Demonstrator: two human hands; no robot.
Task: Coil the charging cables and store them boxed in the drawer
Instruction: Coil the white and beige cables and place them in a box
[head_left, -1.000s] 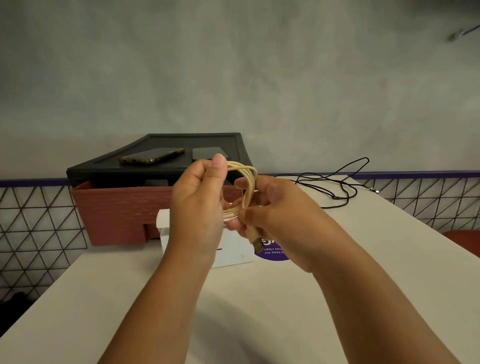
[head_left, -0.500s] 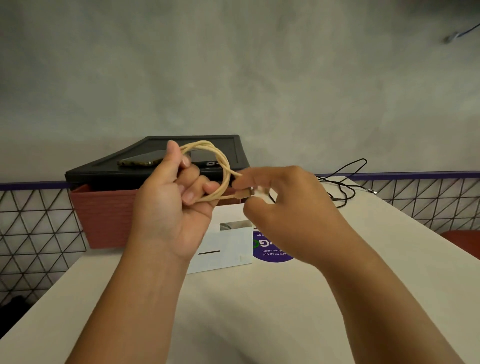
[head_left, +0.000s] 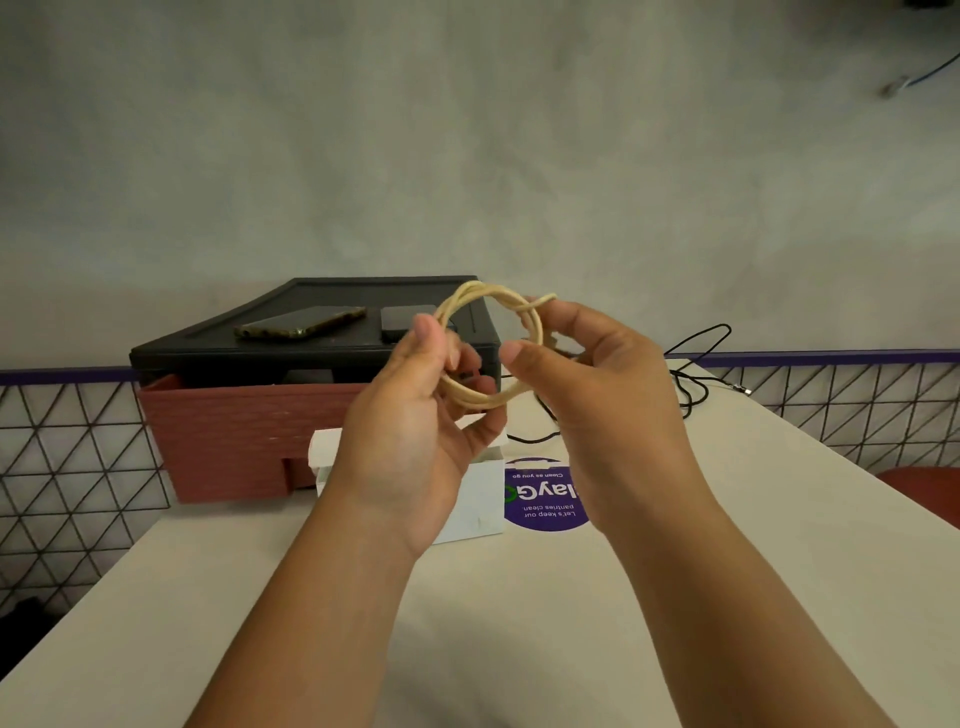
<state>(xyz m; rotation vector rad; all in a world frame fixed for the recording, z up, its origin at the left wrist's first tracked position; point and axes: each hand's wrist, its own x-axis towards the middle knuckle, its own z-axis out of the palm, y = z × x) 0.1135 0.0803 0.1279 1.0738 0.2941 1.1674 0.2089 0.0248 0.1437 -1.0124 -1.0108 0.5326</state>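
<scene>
A cream charging cable (head_left: 480, 296), wound into a round coil, hangs in the air between both hands above the table. My left hand (head_left: 415, 415) grips the coil's left and lower side with thumb and curled fingers. My right hand (head_left: 597, 384) holds its right side, fingers curled round the strands. Below them stands a small white box (head_left: 480, 499), partly hidden by my left wrist. Behind it is the dark drawer unit (head_left: 311, 358) with its red-brown drawer (head_left: 234, 436) pulled out. A loose black cable (head_left: 696, 364) lies on the table to the right.
A phone (head_left: 301, 323) and a dark flat device (head_left: 402, 319) lie on top of the drawer unit. A purple round sticker (head_left: 543, 499) is on the white table (head_left: 519, 623). A wire-grid rail (head_left: 67, 467) runs behind the table's left and right edges.
The coil has been turned to face me as an open ring and raised slightly. My right hand moved from pinching the cable's end plug to holding the coil's right side.
</scene>
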